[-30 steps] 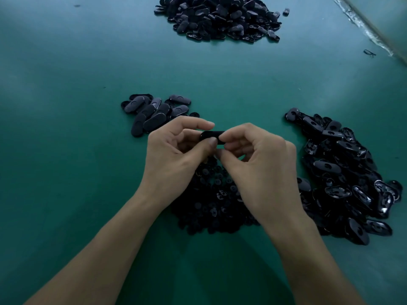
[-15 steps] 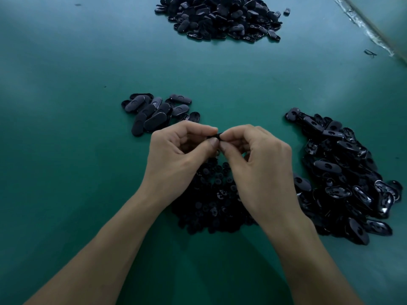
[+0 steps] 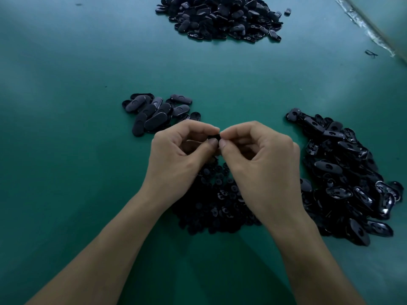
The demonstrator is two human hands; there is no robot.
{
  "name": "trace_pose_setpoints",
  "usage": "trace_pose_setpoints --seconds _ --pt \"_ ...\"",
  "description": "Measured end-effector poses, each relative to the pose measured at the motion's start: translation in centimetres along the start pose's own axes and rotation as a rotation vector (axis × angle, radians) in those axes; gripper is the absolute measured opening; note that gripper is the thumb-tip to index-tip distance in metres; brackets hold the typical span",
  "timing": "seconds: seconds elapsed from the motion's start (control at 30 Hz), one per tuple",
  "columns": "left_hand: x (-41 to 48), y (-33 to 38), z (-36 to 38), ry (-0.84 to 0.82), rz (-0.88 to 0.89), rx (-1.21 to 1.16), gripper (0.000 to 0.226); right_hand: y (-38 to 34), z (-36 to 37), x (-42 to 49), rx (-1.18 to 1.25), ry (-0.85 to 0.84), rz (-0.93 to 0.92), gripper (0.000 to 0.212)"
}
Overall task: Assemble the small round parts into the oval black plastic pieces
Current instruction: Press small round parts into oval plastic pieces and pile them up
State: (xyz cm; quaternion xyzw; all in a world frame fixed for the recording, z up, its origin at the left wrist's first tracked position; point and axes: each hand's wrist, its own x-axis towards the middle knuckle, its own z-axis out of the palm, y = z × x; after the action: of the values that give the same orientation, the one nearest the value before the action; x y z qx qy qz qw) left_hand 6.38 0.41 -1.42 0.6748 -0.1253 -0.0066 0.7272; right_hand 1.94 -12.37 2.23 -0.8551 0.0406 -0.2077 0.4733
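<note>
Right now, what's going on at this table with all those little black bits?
A person is putting small plastic parts together by hand over a green table. The left hand and right hand both pinch one small black piece between thumb and fingertips, above a pile of small round parts. A heap of oval black pieces lies to the right, a smaller group of ovals sits behind the left hand, and a large heap lies at the far side.

Glossy black plastic pieces (image 3: 343, 172), matt green tabletop (image 3: 66, 128)
</note>
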Motion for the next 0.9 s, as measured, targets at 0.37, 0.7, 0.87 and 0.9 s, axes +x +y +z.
trace_pose_setpoints --seconds 0.37,0.7,0.87,0.9 --pt "-0.04 -0.04 0.01 -0.019 0.020 -0.042 0.023 0.36 -0.02 0.02 -0.118 0.044 -0.016 0.014" --pt "0.01 0.03 0.12 -0.011 0.019 -0.050 0.026 -0.02 0.18 -0.14 -0.078 0.016 0.044 0.013" --pt "-0.01 -0.04 0.07 -0.026 0.012 -0.038 0.026 0.08 0.10 -0.12 -0.069 0.010 0.077 0.015" --pt "-0.02 -0.04 0.07 -0.031 0.014 -0.032 0.026 0.11 0.09 -0.12 -0.067 0.012 0.083 0.015"
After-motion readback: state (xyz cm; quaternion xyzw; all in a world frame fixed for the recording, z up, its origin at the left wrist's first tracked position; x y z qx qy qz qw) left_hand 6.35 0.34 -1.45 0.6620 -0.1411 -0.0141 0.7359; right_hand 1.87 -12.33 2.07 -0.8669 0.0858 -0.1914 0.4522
